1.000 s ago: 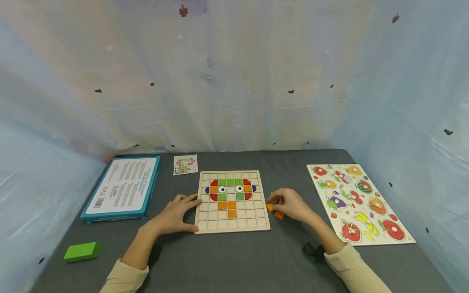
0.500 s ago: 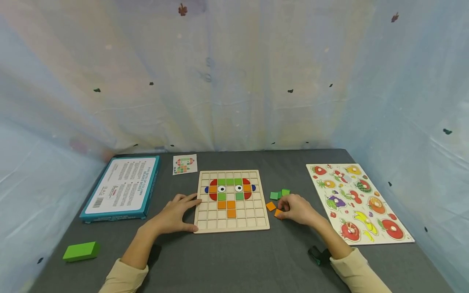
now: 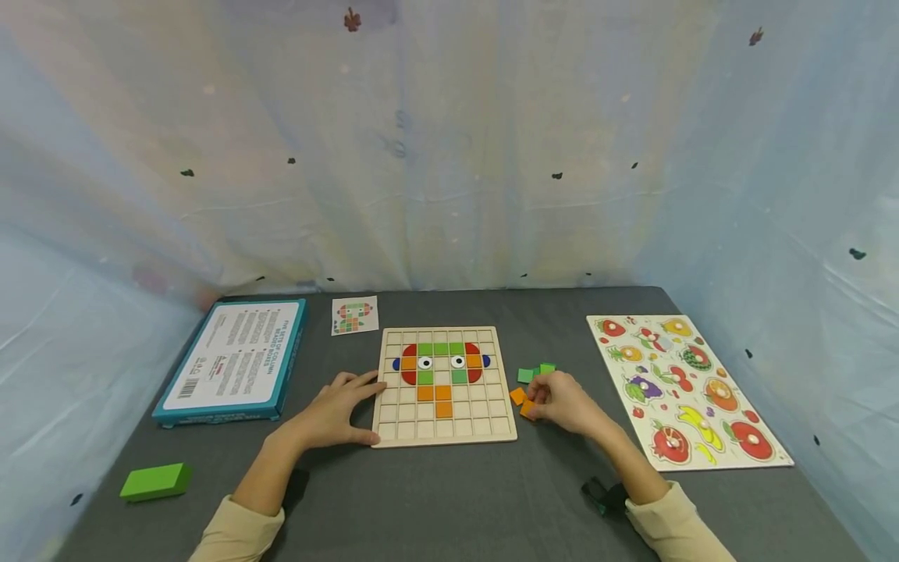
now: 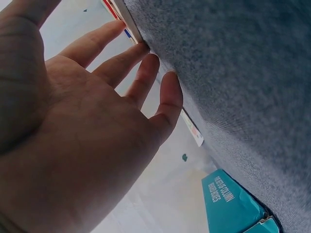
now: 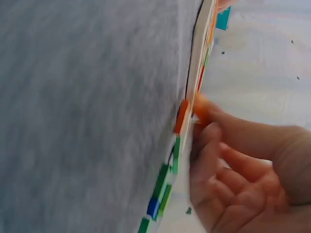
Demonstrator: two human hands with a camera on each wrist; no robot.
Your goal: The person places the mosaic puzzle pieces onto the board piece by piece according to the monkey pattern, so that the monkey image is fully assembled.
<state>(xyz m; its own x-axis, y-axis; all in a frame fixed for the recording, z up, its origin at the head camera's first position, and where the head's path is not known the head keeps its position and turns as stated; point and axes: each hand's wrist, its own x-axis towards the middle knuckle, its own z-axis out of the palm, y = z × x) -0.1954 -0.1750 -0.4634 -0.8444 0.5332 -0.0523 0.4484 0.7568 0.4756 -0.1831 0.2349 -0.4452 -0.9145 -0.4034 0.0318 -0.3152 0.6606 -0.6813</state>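
Note:
A wooden grid board lies in front of me with red, green, orange, blue and eye-printed tiles set in its upper and middle cells. My left hand rests at its left edge, thumb at the near corner and fingertips further up; the left wrist view shows these fingers nearly straight. Just right of the board, my right hand pinches an orange square tile between thumb and fingers, blurred in the right wrist view. Another orange tile lies beside it. Green tiles sit behind, partly hidden by the hand.
A picture card lies beyond the board. To the left are a teal box and a green block. A fruit puzzle board lies at right, and a dark strap-like item sits near the right forearm.
My right hand first drew back toward the nearer orange tile, uncovering green tiles. It now pinches that tile, shifted slightly left and up. The left hand and board stayed put.

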